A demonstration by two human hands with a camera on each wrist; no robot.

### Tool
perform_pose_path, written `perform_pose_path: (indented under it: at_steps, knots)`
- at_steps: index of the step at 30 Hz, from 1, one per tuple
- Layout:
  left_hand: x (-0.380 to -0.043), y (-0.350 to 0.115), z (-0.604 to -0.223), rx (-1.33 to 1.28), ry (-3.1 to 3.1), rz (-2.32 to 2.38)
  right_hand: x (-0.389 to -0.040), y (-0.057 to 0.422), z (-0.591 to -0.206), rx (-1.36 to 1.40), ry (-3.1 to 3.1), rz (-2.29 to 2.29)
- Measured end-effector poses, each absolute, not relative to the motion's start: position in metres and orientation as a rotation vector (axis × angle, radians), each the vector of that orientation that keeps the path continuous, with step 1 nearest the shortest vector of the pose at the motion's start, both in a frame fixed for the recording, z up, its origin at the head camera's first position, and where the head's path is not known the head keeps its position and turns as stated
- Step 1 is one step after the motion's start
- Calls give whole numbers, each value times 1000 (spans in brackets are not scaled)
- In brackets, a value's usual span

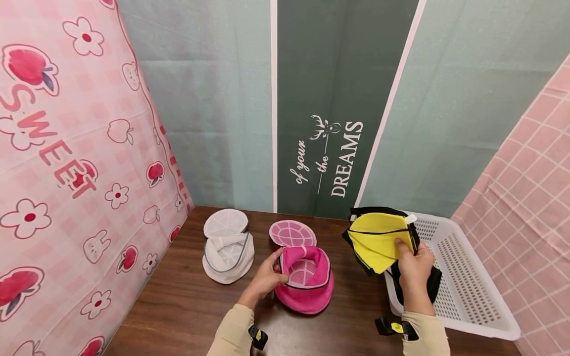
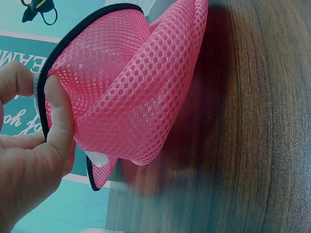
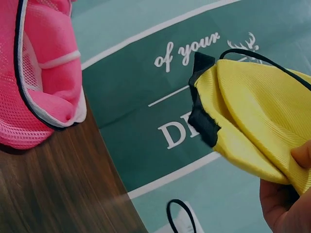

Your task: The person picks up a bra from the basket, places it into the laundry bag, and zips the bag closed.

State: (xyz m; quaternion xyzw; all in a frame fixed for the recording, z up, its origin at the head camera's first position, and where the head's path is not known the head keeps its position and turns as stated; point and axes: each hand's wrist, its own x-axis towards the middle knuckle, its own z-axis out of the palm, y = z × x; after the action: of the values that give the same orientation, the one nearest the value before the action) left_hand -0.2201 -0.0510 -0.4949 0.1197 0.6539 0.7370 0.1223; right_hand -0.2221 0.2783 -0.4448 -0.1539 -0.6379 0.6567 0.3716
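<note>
Near the middle of the table, my left hand (image 1: pixel 268 275) pinches the zipper rim of a pink mesh laundry bag (image 1: pixel 311 299). The bag's mouth gapes, and its round lid (image 1: pixel 292 233) is folded back behind it. In the left wrist view, the thumb of the left hand (image 2: pixel 29 170) lies inside the black zipper edge of the pink mesh (image 2: pixel 136 92). To the right, my right hand (image 1: pixel 415 267) holds up a folded yellow bra (image 1: pixel 378 237) with black edging and thin straps. Its fingertips are partly hidden behind the cloth in the right wrist view.
A white mesh laundry bag (image 1: pixel 228 264), also unzipped, stands at the left of the wooden table (image 1: pixel 178 287). At the right is a white plastic basket (image 1: pixel 472 277), with black cloth (image 1: pixel 434 286) at its near left side. Printed curtains (image 1: pixel 213 113) hang behind the table.
</note>
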Motion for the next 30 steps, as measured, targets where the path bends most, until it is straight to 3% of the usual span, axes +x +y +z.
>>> perform_pose_path:
  at_steps: [9,30]
  knots:
    - [-221,-50,-497,371,1919,2157,-224,263,-444,-466,-1698,1718]
    - [-230,-48,-515,413,1889,2178,-238,233,-471,-309,-1609,1892]
